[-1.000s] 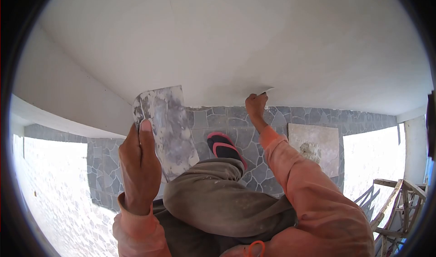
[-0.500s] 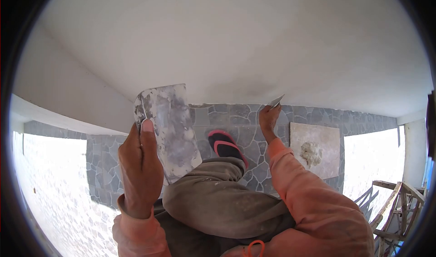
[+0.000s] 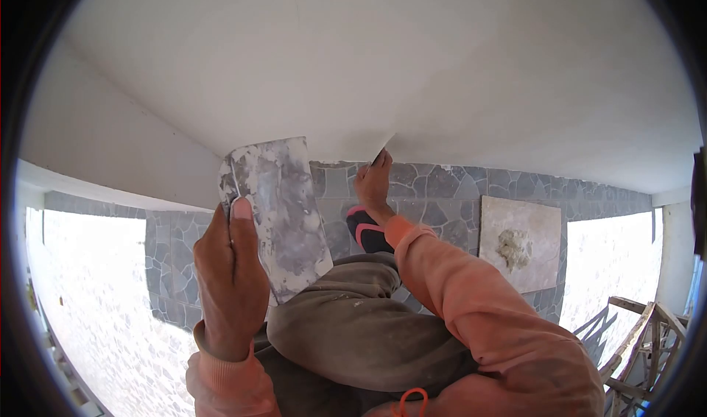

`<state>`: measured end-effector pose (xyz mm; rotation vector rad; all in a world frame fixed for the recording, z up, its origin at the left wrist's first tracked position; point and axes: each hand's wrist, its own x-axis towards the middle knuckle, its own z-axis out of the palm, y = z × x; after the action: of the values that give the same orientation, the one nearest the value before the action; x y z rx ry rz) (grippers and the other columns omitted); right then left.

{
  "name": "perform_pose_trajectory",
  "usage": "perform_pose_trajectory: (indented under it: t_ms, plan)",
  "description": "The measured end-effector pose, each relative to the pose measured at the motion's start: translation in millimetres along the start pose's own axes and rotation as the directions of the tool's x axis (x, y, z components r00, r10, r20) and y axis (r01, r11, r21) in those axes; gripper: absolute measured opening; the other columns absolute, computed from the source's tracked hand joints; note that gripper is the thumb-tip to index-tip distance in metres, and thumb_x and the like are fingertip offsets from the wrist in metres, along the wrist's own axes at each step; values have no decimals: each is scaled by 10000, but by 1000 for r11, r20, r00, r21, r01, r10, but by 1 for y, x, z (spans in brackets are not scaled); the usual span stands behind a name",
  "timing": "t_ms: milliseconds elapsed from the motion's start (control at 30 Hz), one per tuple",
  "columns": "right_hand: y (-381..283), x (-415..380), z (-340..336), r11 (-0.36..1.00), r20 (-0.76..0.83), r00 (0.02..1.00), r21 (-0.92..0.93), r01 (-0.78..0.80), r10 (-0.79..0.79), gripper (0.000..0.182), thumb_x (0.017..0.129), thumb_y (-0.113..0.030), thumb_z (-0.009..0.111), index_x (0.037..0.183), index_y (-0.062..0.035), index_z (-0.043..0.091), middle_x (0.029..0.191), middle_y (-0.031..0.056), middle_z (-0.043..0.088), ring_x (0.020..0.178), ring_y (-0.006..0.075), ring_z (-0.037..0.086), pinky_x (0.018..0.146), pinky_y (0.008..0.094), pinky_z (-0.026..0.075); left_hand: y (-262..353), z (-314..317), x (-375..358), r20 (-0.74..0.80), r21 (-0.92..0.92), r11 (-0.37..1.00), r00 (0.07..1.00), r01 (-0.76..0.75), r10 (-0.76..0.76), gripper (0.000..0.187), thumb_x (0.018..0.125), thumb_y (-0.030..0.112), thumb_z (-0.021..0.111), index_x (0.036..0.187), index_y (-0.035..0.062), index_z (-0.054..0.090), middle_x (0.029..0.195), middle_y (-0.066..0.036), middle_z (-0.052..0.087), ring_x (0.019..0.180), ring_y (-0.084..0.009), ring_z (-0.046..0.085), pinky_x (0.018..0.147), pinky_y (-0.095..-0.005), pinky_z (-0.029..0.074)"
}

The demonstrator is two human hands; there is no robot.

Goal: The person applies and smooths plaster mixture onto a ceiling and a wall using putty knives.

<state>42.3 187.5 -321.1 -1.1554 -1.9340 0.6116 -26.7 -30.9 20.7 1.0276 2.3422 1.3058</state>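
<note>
My left hand point(image 3: 234, 270) is closed on the edge of a flat, plaster-smeared board point(image 3: 283, 214), thumb lying on its face. The board is tilted up in front of my knee, streaked white and grey. My right hand point(image 3: 374, 181) grips a small putty knife point(image 3: 383, 149), its thin blade at the bottom of the white wall point(image 3: 353, 71). A damp, darker patch shows on the wall around the blade. The putty knife's handle is mostly hidden in my fingers.
A square pale slab point(image 3: 537, 229) with a heap of putty point(image 3: 513, 248) lies on the grey stone-patterned floor point(image 3: 434, 189) to the right. My sandalled foot point(image 3: 368, 229) is below my right hand. A wooden trestle point(image 3: 648, 343) stands at the lower right.
My right hand has moved left along the foot of the wall with the putty knife. My left hand and the board have barely shifted.
</note>
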Motion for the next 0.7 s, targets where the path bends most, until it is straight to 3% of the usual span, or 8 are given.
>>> perform_pose_trajectory:
  t_ms: [67, 167, 233, 300, 367, 433, 567, 700]
  plan:
    - [-12, -16, -6, 985, 54, 993, 143, 98, -107, 532, 836, -41, 547, 1295, 152, 359, 1244, 349, 422, 1148, 484, 476, 948, 485, 446, 1, 1, 0, -12, -7, 1000, 1000, 4, -4, 325, 1039, 168, 425, 770, -4, 487, 534, -34, 342, 528, -88, 245, 474, -338, 202]
    - [-26, -38, -31, 932, 316, 943, 301, -201, 101, 431, 874, -83, 518, 1222, 151, 417, 1122, 323, 514, 970, 489, 560, 896, 427, 502, 3, 1, 1, -35, -15, 1000, 999, -3, 3, 320, 1038, 166, 426, 775, -4, 491, 538, -35, 345, 529, -88, 248, 475, -338, 205]
    - [-11, -43, -24, 706, 441, 803, 410, -577, 400, 313, 875, -100, 505, 1103, 112, 481, 992, 258, 580, 914, 437, 603, 892, 445, 512, 4, 0, 1, -32, -18, 1000, 999, 10, -10, 323, 1039, 167, 421, 774, -4, 490, 538, -34, 349, 530, -88, 253, 475, -336, 207]
    - [11, -41, -13, 302, 561, 578, 510, -805, 593, 312, 869, -99, 506, 1107, 103, 487, 986, 230, 589, 901, 405, 619, 892, 485, 512, 5, -1, 0, -33, -11, 1000, 999, 21, -21, 325, 1038, 169, 419, 772, -4, 491, 538, -31, 351, 528, -86, 256, 474, -332, 206]
    - [40, -35, 6, 17, 613, 549, 658, -753, 569, 387, 862, -89, 507, 1201, 91, 459, 1119, 226, 541, 1034, 391, 575, 902, 604, 484, 5, -1, 0, -37, 1, 999, 999, 34, -34, 328, 1038, 172, 418, 770, -3, 494, 536, -27, 351, 525, -83, 258, 472, -328, 204]
    - [46, -20, 9, -225, 642, 539, 732, -644, 546, 416, 866, -77, 496, 1241, 92, 433, 1183, 240, 504, 1099, 406, 541, 917, 639, 472, 3, -3, 0, -26, 0, 999, 998, 49, -49, 331, 1037, 175, 421, 766, -1, 495, 531, -24, 347, 520, -81, 258, 469, -328, 202]
    - [59, -4, 30, -408, 704, 410, 687, -601, 580, 455, 865, -9, 456, 1312, 19, 376, 1333, 227, 408, 1253, 418, 431, 1032, 686, 353, -4, -6, 2, -12, 5, 999, 999, 41, -41, 335, 1036, 176, 422, 753, 9, 490, 521, -22, 344, 509, -77, 257, 463, -329, 197]
    - [57, 2, 39, -454, 719, 459, 690, -564, 521, 443, 865, -13, 451, 1300, 27, 380, 1322, 232, 415, 1239, 421, 443, 1037, 667, 371, -1, -4, 4, -31, 10, 999, 999, 33, -33, 339, 1037, 174, 416, 744, 15, 479, 517, -20, 346, 508, -76, 262, 462, -331, 198]
